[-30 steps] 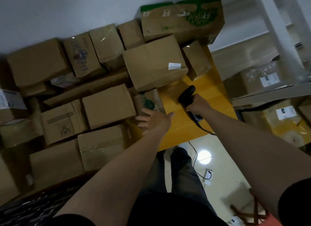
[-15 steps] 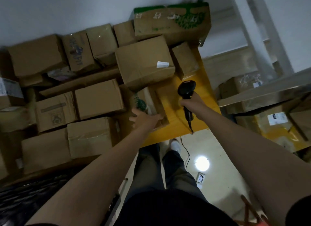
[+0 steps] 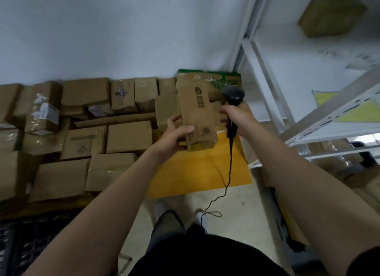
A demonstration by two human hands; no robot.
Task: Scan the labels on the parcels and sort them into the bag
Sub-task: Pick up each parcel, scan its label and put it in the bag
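Note:
My left hand (image 3: 174,135) holds a narrow brown cardboard parcel (image 3: 197,115) lifted above the yellow table top (image 3: 197,173), long side pointing away from me, dark print on its upper face. My right hand (image 3: 238,115) grips a black handheld barcode scanner (image 3: 233,96) right beside the parcel's far right edge; its fingers touch the parcel's right side. The scanner's cable (image 3: 229,166) hangs down to the floor. No label shows on the parcel's visible faces. No bag can be made out.
Many brown cardboard parcels (image 3: 127,137) cover the table to the left and back, against a white wall. A green-printed box (image 3: 218,79) stands behind. A white metal shelf rack (image 3: 333,119) with boxes rises on the right. My legs stand on pale floor.
My left hand has picked the narrow parcel up off the table and raised it. My right hand with the scanner has moved in next to it. The camera has tilted upward.

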